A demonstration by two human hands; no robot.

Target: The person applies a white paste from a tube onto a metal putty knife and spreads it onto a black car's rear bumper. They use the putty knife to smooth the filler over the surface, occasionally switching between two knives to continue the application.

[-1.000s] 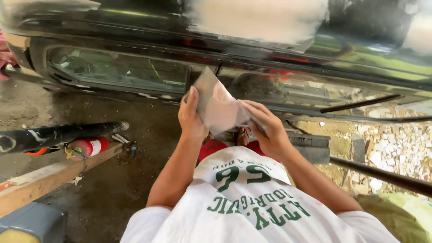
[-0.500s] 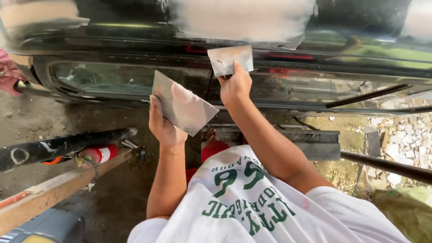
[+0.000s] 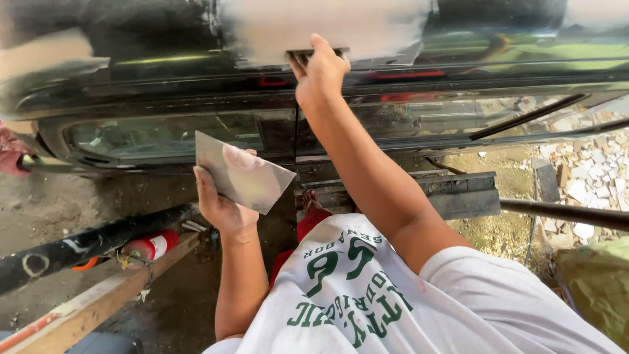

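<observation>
Spreader (image 3: 303, 55): a small flat blade, mostly hidden under the right hand (image 3: 321, 75), only its dark top edge showing above the fingertips. The fingers are curled over it and press it flat against the car panel (image 3: 164, 85), right at the lower edge of a pale, matte filler patch (image 3: 327, 23) that stands out from the glossy black paint around it. The right wrist is bent back and the arm stretches up and forward, nearly straight, from a white printed shirt (image 3: 367, 295).

Lower and to the left, the left hand (image 3: 219, 203) grips a thin metal board (image 3: 242, 174), a smooth grey rectangle tilted with one corner pointing right. The thumb lies across its face and the fingers wrap behind its left edge; a pale smear sits near the thumb. The left forearm rises almost upright from the elbow, and the board is held well apart from the panel.

Below the panel, the window glass (image 3: 164, 134) reflects dully. On the dirty concrete at the left lie a black tube (image 3: 85, 246), a red canister (image 3: 151, 246) beside it and a rough wooden plank (image 3: 98, 301). At the right is rubble (image 3: 590, 177) and a dark metal bar (image 3: 563, 213).
</observation>
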